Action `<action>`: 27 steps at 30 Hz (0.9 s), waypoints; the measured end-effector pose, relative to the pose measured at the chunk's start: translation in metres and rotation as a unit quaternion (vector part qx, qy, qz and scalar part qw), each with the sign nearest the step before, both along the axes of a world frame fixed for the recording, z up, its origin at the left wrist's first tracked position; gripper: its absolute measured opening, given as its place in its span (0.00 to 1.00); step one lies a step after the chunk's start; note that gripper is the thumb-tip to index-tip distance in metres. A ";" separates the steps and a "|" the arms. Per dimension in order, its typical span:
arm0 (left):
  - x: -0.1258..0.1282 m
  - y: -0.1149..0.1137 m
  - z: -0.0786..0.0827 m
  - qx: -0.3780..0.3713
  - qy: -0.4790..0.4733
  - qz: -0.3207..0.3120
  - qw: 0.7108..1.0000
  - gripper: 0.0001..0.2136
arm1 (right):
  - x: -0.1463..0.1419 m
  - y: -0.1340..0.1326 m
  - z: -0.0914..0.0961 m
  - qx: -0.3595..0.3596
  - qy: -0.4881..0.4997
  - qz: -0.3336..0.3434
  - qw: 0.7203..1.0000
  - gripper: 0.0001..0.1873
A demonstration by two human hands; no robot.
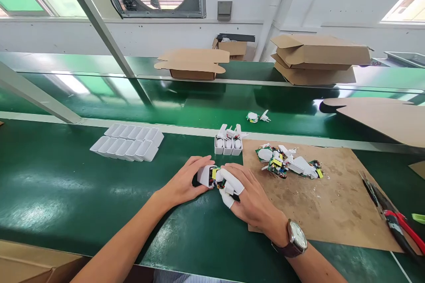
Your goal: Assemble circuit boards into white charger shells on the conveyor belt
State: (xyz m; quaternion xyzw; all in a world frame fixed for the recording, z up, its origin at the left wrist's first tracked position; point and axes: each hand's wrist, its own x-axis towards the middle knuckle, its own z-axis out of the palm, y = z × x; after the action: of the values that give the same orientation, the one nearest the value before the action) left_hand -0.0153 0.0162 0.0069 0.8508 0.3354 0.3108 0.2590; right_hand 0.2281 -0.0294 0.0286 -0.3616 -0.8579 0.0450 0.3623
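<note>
left of the cardboard mat (315, 212), my left hand (186, 182) clasps the white shell (206, 175), right hand (250, 199) pinching the circuit board (218, 177) in; next, i judge, a straight push.

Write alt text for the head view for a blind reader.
The left hand and right hand together grip a small white housing with a circuit board at its open end, on a green table. More housings lie in rows to the left; loose boards are piled on cardboard to the right.
</note>
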 end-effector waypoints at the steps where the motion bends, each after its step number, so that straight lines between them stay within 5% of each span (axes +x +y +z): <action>1: 0.000 0.000 0.000 0.002 -0.001 0.000 1.000 0.40 | 0.000 0.000 0.001 -0.001 -0.002 0.001 1.000 0.37; 10: 0.004 -0.003 0.001 0.008 0.000 -0.037 0.999 0.35 | -0.003 -0.001 -0.006 -0.031 -0.010 0.019 0.999 0.35; 17: 0.003 -0.005 0.001 0.057 0.029 -0.025 0.998 0.28 | -0.001 0.001 -0.015 -0.056 0.083 0.008 0.995 0.34; 22: 0.000 -0.005 0.003 -0.079 -0.010 -0.013 0.997 0.24 | 0.002 0.005 -0.021 -0.097 0.125 0.003 0.987 0.23; 27: -0.002 -0.005 0.009 -0.190 -0.080 -0.002 0.978 0.31 | -0.004 0.018 -0.016 -0.072 0.026 0.054 0.996 0.28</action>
State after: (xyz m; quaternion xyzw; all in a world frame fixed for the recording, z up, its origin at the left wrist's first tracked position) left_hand -0.0170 0.0108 0.0158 0.7588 0.3651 0.3079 0.4429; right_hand 0.2245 -0.0112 0.0125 -0.3385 -0.8609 0.1354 0.3548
